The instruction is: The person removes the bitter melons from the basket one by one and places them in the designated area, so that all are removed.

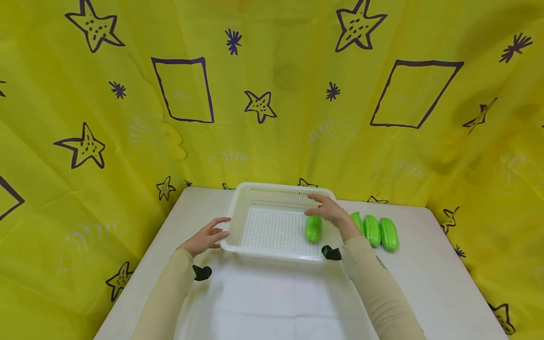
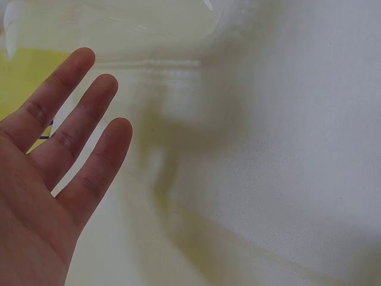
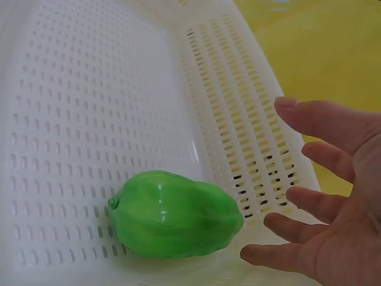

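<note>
A white perforated plastic basket (image 1: 276,255) stands on the table, and one green papaya (image 1: 313,230) lies inside near its right end. In the right wrist view the papaya (image 3: 175,214) rests on the slotted floor, its stem end pointing left. My right hand (image 1: 329,211) hovers over the basket's right side, fingers spread and apart from the papaya; nothing is in it. At the basket's left rim, my left hand (image 1: 206,238) has its fingers extended; whether they touch the rim is unclear. The left wrist view shows three straight fingers (image 2: 98,158) and a bare palm.
Outside the basket to the right, several more green papayas (image 1: 372,230) lie side by side, one partly hidden by the right forearm. A white cloth covers the table (image 1: 272,297). Yellow patterned curtain (image 1: 272,141) encloses the back and both sides.
</note>
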Action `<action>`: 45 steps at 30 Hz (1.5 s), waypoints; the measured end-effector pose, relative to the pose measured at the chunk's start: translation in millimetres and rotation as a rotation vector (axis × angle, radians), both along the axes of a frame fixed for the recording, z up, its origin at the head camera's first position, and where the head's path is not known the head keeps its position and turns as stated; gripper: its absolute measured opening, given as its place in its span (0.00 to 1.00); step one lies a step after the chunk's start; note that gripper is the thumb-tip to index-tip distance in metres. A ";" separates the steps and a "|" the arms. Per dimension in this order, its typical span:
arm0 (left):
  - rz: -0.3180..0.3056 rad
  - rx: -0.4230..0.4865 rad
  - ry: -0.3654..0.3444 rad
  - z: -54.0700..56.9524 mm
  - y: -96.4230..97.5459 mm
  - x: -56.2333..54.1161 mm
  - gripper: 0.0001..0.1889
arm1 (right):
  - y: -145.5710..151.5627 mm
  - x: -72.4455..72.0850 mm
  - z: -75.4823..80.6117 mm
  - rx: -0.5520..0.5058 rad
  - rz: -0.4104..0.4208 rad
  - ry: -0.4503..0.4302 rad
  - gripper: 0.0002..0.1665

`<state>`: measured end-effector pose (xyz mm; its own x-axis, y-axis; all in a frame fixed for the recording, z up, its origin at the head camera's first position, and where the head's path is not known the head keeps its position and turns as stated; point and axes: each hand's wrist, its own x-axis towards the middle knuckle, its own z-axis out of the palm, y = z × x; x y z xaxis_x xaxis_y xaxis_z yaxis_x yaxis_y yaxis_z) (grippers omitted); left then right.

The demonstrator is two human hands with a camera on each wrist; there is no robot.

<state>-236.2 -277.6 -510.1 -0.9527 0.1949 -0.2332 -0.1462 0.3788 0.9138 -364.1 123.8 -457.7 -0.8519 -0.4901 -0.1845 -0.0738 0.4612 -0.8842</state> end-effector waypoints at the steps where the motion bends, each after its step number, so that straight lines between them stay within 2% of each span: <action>1: 0.001 -0.001 0.000 -0.4 -0.2 -0.5 0.30 | 0.1 -2.9 -4.1 0.008 0.000 -0.010 0.44; 6: 0.005 -0.007 -0.003 1.0 0.3 -0.3 0.31 | -3.2 -2.7 -3.5 0.062 -0.009 -0.055 0.44; 13: 0.010 -0.012 -0.015 1.7 0.4 -0.1 0.30 | -6.2 -5.6 -6.1 0.051 -0.018 -0.081 0.45; 19: 0.006 -0.010 -0.020 -2.0 -0.4 -1.1 0.30 | -8.7 -7.8 -12.3 0.047 -0.029 -0.082 0.44; 25: 0.008 -0.003 -0.020 -4.5 -1.6 -2.0 0.31 | -11.8 -8.8 -16.3 0.015 -0.024 -0.093 0.43; 45: -0.006 0.018 -0.010 -1.8 -0.9 -1.1 0.31 | -18.4 -9.0 -22.4 -0.056 -0.036 -0.115 0.41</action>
